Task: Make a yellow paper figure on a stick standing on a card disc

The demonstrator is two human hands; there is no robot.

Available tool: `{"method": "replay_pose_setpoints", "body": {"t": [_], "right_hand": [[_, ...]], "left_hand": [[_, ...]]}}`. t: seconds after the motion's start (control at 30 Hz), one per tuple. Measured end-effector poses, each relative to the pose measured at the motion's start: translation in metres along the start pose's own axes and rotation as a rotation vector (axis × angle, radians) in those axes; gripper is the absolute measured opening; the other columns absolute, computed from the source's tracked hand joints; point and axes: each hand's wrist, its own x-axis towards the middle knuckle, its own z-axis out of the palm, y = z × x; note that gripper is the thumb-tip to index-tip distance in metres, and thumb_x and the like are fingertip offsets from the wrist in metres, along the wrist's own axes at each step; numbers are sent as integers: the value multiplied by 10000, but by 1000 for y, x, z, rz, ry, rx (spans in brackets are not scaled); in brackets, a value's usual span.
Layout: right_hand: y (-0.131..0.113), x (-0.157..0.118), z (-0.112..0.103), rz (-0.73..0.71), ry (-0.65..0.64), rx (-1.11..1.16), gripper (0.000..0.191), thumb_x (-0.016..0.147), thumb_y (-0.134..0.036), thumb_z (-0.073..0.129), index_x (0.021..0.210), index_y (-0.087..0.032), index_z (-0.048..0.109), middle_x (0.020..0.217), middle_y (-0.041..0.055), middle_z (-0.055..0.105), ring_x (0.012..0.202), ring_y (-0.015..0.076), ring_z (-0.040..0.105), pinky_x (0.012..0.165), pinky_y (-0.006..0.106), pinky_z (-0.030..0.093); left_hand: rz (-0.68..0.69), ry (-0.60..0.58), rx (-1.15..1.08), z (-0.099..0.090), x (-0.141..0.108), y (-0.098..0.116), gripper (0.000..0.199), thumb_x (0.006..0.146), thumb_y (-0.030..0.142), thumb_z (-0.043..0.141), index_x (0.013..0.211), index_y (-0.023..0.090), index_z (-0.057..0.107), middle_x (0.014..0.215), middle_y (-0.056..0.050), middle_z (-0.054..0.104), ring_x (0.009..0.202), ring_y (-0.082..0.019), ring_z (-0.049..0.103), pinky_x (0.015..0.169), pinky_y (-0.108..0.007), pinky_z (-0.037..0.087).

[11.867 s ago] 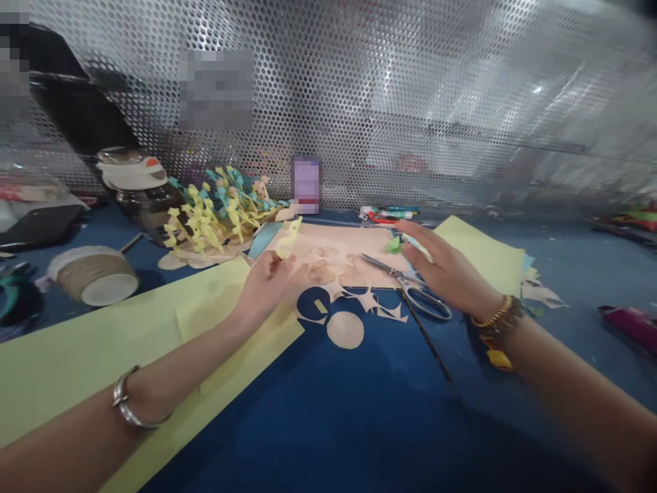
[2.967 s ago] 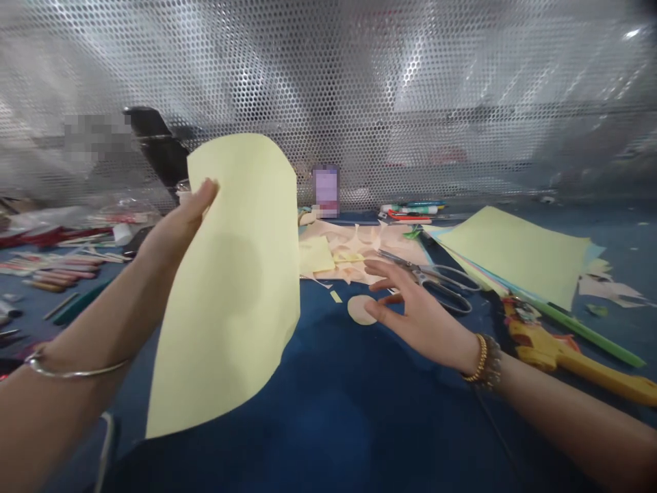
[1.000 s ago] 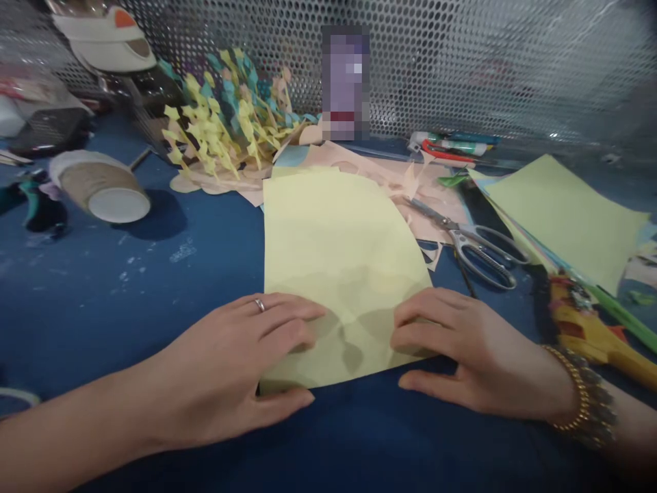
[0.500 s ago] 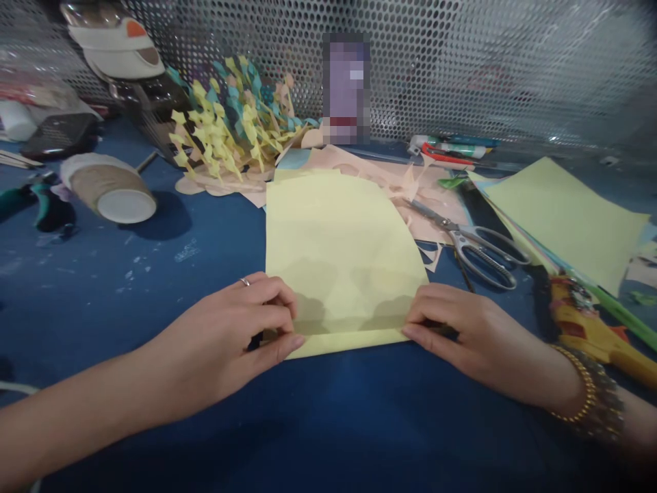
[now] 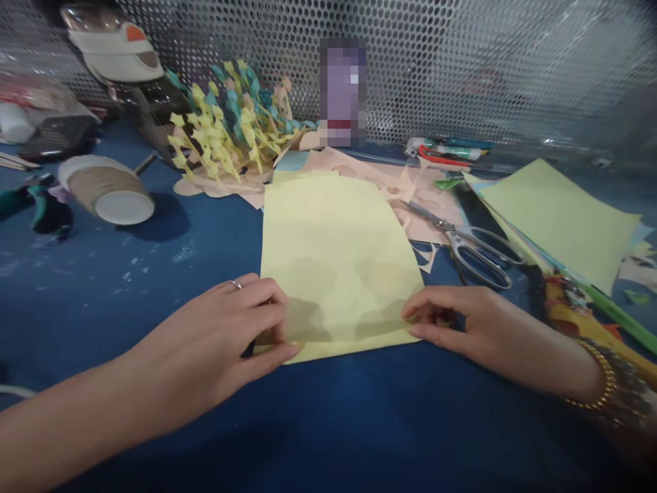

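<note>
A yellow sheet of paper (image 5: 339, 253) lies in front of me, its near edge turned up in a narrow fold. My left hand (image 5: 251, 318) grips the near left corner, thumb on the folded strip and fingers curled behind it. At the near right corner, my right hand (image 5: 446, 318) pinches the paper between thumb and bent fingers. The sheet's far end rests over peach paper (image 5: 354, 164) with cut-out holes. Metal-handled scissors (image 5: 477, 250) lie to the right of the sheet, on the peach scraps.
Yellow and blue paper decorations (image 5: 220, 130) stand at the back left. A paper cup (image 5: 110, 192) lies on its side near green-handled pliers (image 5: 48, 205). On the right are stacked coloured sheets (image 5: 559, 212) and a yellow glue gun (image 5: 569, 308). Behind runs a perforated metal panel (image 5: 431, 68).
The folded strip at the near edge looks narrower on the right. My left hand has shifted slightly left and down with the paper; my right fingers are a little more spread.
</note>
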Motion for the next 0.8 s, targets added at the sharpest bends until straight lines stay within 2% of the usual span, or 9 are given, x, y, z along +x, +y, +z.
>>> {"method": "replay_pose_setpoints", "body": {"t": [0.07,0.1,0.17,0.23,0.4,0.53,0.63,0.8], "right_hand": [[1,0,1,-8,-1,4,109,847,-303,588,910,-246,656,790,-28,683,667,113,616,596,217,466],[1,0,1,-15,-3,6,107,847,-301,589,908,-244,656,793,-28,682,668,112,615,599,217,465],[1,0,2,-26,-7,7,104,848,-294,587,904,-241,657,794,-26,679,667,112,611,604,221,464],[0,0,2,-33,-10,-1,105,849,-290,583,898,-237,660,799,-21,678,671,117,609,610,229,465],[-2,-1,1,-45,-30,-9,122,873,-285,551,887,-231,659,824,-9,676,702,124,616,630,235,471],[-7,-2,4,-61,-15,31,121,884,-264,533,904,-240,649,855,-8,682,749,133,632,652,238,482],[-10,-4,10,-80,10,55,113,882,-224,528,920,-239,633,858,-8,680,743,135,633,651,240,491],[-9,-4,16,-110,86,6,125,885,-215,522,958,-246,619,891,-3,672,744,134,630,646,245,493]], "left_hand": [[64,173,116,7,-5,11,228,886,334,483,1035,222,616,1071,-37,623,951,-230,563,794,-374,444],[134,254,164,11,-8,18,280,895,241,457,1145,244,582,1165,-19,611,1042,-227,539,868,-379,421],[298,302,211,21,-15,31,460,885,57,347,1240,281,535,1276,56,578,1171,-157,474,1025,-326,320],[390,283,259,29,-20,42,481,893,52,310,1278,256,515,1340,80,541,1255,-128,409,1093,-292,237],[423,280,472,38,-23,49,389,942,237,334,1282,228,521,1389,36,502,1302,-189,371,1091,-378,236],[389,331,565,38,-25,45,417,934,229,303,1292,205,516,1362,-11,531,1265,-194,419,1029,-376,296],[320,379,595,40,-26,44,421,912,199,343,1298,175,509,1334,-50,558,1226,-200,453,983,-377,316],[232,402,498,49,-26,47,451,891,400,466,1273,168,525,1304,-49,588,1191,-210,461,996,-362,293]]}}
